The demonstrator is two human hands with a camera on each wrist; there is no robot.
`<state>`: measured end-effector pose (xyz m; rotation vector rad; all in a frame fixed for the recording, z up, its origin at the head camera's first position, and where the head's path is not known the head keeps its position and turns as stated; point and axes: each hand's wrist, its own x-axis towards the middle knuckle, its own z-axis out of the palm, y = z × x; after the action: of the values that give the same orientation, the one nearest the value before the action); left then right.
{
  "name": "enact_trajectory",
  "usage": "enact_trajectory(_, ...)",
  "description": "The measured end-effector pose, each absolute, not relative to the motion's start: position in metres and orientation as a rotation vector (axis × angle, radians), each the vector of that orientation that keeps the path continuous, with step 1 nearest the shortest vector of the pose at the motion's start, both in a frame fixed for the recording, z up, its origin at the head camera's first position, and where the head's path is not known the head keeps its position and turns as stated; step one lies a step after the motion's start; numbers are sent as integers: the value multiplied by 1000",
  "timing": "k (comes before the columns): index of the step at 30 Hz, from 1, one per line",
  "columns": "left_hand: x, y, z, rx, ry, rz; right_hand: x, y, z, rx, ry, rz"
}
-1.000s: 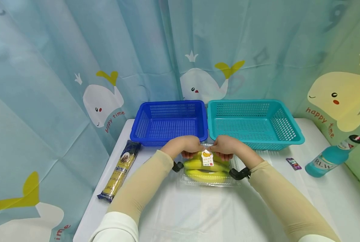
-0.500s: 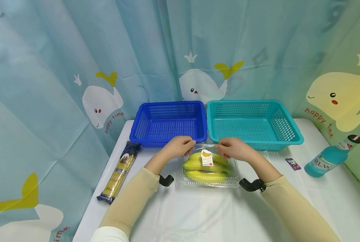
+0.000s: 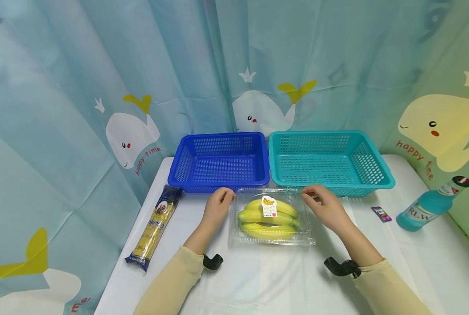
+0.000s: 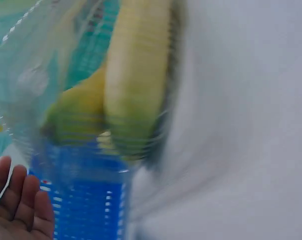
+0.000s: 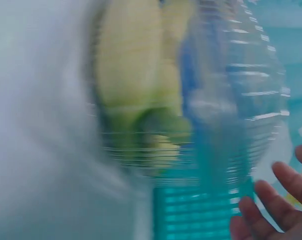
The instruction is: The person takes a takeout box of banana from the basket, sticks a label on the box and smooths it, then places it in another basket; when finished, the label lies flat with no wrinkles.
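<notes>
A clear plastic clamshell box (image 3: pixel 304 236) lies on the white table, and through its lid I see yellow bananas (image 3: pixel 254 215). A sticker (image 3: pixel 269 206) with a banana picture is on top. Close to the box's back left corner is my left hand (image 3: pixel 218 205), holding nothing. My right hand (image 3: pixel 324 206) hovers by the back right corner, also holding nothing; whether its fingertips touch the box I cannot tell. Both wrist views are blurred, but the left fingers (image 4: pixel 26 200) and right fingers (image 5: pixel 270 202) look loosely bent beside the plastic.
Behind the box stand a blue basket (image 3: pixel 218 184) and a teal basket (image 3: pixel 333 185), side by side. A long pasta packet (image 3: pixel 154 227) lies at the left. To the right are a small purple packet (image 3: pixel 382 214) and a turquoise bottle (image 3: pixel 425 210).
Both hands have left the box's back edge, where they were together, and moved apart to its two sides. The box has stayed nearly in place and its top is now uncovered.
</notes>
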<state>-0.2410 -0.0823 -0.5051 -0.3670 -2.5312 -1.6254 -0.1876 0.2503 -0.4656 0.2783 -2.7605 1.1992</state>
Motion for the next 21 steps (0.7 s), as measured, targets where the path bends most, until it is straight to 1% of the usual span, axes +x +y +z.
enact_trajectory(10,-235,-71,-528,-256,-2409,-1702,-181,249,-499,128,-2608,1384)
enact_trajectory(16,-234,-68,-537,-209,-2377,-1853,-179,248,-510,126,-2602,1516)
enact_trajectory(21,-229,-68,-536,-255,-2434,-1972,-181,244,-517,183,-2498,1662)
